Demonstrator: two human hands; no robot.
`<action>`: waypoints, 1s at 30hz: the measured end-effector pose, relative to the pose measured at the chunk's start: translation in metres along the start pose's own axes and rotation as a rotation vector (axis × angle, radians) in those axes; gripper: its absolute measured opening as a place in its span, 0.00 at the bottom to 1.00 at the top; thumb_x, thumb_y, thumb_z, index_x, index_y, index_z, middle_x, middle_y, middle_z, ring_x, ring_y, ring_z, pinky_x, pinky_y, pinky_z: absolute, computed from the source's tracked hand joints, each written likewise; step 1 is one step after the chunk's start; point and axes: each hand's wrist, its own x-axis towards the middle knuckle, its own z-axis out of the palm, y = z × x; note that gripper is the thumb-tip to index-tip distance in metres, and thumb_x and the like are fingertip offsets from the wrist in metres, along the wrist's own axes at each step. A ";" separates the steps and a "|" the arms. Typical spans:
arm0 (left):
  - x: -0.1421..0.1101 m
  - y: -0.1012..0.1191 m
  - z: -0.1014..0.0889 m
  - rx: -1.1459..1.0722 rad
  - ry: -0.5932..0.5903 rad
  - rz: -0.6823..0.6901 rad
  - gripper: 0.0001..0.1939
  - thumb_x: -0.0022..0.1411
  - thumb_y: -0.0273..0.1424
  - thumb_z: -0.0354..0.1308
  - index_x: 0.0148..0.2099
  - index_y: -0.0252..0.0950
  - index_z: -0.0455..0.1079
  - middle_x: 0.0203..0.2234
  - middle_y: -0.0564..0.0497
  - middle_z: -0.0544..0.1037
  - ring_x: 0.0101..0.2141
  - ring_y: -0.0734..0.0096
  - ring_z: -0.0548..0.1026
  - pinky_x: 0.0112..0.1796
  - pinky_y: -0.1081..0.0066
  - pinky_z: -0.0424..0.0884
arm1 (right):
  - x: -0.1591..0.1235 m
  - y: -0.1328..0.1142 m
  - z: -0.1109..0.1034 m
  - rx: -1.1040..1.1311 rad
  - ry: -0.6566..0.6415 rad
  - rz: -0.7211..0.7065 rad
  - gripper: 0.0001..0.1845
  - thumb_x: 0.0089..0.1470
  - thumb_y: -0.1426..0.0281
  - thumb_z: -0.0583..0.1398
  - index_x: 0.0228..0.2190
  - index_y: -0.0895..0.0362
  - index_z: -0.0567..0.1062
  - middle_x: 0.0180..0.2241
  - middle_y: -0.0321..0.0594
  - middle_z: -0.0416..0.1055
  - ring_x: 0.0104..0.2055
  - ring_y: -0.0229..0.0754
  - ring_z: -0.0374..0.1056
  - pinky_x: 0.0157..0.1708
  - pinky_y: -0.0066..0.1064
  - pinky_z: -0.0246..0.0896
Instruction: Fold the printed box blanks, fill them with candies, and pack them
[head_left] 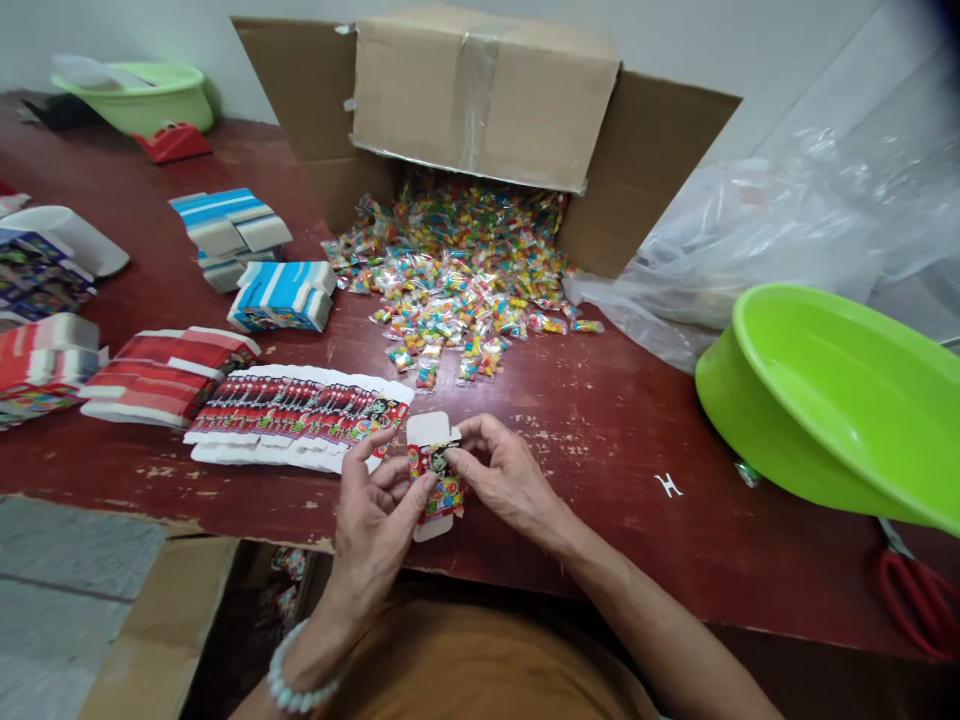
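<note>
Between my two hands is a small printed candy box (pixel 441 490), red and black with colourful pictures, its white end flaps sticking out at top and bottom. My left hand (pixel 379 500) grips its left side, thumb on the front, and a pale bead bracelet circles the wrist. On the upper right side, my right hand (pixel 499 475) pinches the box by its edge. A fanned row of flat red box blanks (pixel 292 410) lies just left of the hands. Beyond them, a heap of small clear candy packets (pixel 457 290) spills from a large cardboard carton (pixel 420 100).
Blue-and-white box blanks (pixel 281 295) and red box stacks (pixel 165 375) occupy the left. A green basin (pixel 825 400), red-handled scissors (pixel 915 590) and plastic sheeting (pixel 765 230) are at right. At back left are another green basin (pixel 142 100) and a red tape dispenser (pixel 174 143).
</note>
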 end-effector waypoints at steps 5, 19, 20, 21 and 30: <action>-0.004 0.001 0.001 0.129 0.041 0.073 0.25 0.55 0.37 0.70 0.53 0.40 0.68 0.46 0.45 0.82 0.40 0.64 0.81 0.40 0.71 0.77 | -0.005 0.008 0.018 0.228 0.100 -0.054 0.14 0.54 0.63 0.63 0.41 0.55 0.73 0.34 0.37 0.75 0.34 0.38 0.71 0.35 0.29 0.67; 0.019 0.004 -0.017 0.034 -0.073 -0.040 0.23 0.51 0.41 0.73 0.47 0.42 0.71 0.31 0.54 0.81 0.32 0.68 0.78 0.34 0.73 0.75 | 0.020 -0.001 -0.001 0.291 -0.079 0.003 0.15 0.44 0.66 0.69 0.36 0.56 0.77 0.28 0.32 0.73 0.29 0.35 0.68 0.33 0.28 0.63; 0.018 0.006 -0.015 -0.013 -0.063 -0.064 0.28 0.49 0.40 0.74 0.51 0.44 0.68 0.30 0.55 0.80 0.31 0.68 0.78 0.33 0.72 0.75 | 0.019 -0.002 -0.001 0.218 -0.071 -0.068 0.10 0.47 0.67 0.68 0.33 0.57 0.78 0.28 0.34 0.73 0.30 0.36 0.68 0.34 0.29 0.63; 0.017 0.008 -0.013 -0.062 -0.067 -0.107 0.32 0.49 0.40 0.74 0.54 0.45 0.65 0.29 0.57 0.80 0.29 0.68 0.79 0.32 0.72 0.75 | 0.018 -0.004 -0.001 0.145 -0.048 -0.148 0.06 0.49 0.67 0.67 0.29 0.57 0.78 0.28 0.35 0.74 0.31 0.37 0.68 0.35 0.29 0.63; 0.005 0.013 0.001 -0.191 -0.187 -0.512 0.28 0.56 0.54 0.63 0.47 0.34 0.71 0.24 0.50 0.80 0.19 0.69 0.75 0.24 0.70 0.72 | 0.010 -0.009 -0.002 0.040 -0.115 -0.132 0.11 0.57 0.62 0.63 0.32 0.57 0.79 0.37 0.41 0.80 0.36 0.40 0.75 0.38 0.32 0.68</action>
